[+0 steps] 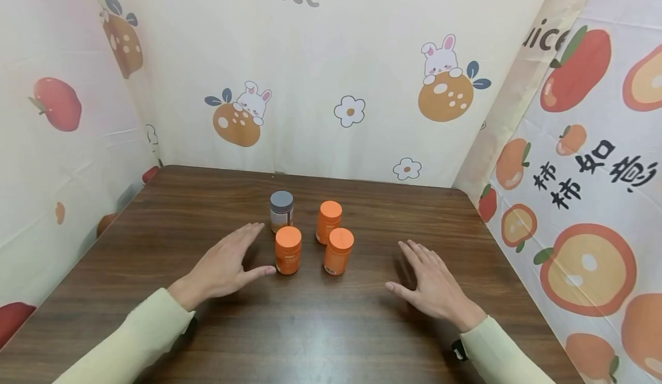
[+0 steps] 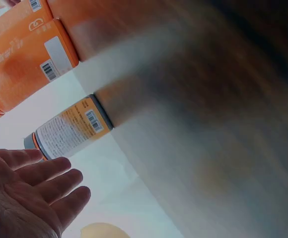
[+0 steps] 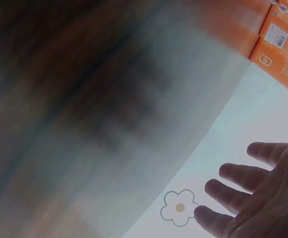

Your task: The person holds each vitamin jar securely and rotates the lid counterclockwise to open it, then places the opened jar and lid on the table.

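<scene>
While left hand (image 1: 222, 269) and right hand (image 1: 431, 283) are apart, fingers (image 3: 228, 196) loosely extended, barcoded orange jars (image 1: 288, 257) between, backdrop (image 1: 310, 45) reading "Juice".

The table (image 1: 320, 332) has a dark brown wood-grain top. Four lidded jars stand upright on it, between the left fingers (image 1: 249, 233) and the right fingers (image 1: 420, 253). Grey-lidded jar (image 1: 281, 217): just beside the left fingertips. First orange jar (image 1: 288, 254): just beside the left thumb (image 1: 258, 273). Near orange jar (image 1: 338, 254) and far orange jar (image 1: 328, 224): apart from both hands' fingers.
</scene>
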{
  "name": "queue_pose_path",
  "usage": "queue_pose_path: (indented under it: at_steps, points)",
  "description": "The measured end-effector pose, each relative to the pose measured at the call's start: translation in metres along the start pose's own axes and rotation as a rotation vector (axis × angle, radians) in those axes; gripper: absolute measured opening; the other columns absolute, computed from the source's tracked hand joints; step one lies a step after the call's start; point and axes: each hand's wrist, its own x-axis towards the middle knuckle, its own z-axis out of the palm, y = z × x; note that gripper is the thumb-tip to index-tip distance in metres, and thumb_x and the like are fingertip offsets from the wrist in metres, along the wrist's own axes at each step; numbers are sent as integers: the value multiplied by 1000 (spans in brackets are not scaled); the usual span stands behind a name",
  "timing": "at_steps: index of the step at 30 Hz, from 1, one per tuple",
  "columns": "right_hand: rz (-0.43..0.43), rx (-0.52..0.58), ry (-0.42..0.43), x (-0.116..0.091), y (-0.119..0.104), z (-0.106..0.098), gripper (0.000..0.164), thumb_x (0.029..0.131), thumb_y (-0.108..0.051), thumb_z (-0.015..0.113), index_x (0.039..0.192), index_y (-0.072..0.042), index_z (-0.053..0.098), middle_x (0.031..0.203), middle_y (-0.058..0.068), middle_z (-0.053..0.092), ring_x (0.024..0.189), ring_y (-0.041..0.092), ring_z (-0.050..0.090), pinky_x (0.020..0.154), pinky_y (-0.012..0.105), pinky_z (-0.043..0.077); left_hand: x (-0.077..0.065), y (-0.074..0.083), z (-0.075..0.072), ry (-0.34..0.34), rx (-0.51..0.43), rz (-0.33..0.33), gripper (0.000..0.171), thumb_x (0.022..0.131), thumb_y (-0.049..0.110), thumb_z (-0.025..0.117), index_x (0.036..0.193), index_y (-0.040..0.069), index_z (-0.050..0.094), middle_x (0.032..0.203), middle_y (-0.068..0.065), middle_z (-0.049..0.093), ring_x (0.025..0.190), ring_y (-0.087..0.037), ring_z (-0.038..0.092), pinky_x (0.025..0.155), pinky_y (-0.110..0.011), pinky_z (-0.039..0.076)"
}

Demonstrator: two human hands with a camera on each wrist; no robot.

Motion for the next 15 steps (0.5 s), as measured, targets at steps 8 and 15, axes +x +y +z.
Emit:
queue_pose_path:
  at_steps: [8,15]
  points:
    - [-33,11,29,-1,-5,0,103,86,-77,60,159,-10,35,160,18,38,145,41,36,116,60,25,1,6,1,1,-45,-14,109,84,77,63,157,1,35,159,-19,40,143,-41,41,111,-60,36]
    - [-69,37,76,-1,-10,1,99,86,-73,65,157,-9,39,157,18,42,142,41,41,114,60,30,2,11,4,-8,-129,-53,102,85,65,73,157,3,36,158,-18,42,141,-40,44,109,-61,38]
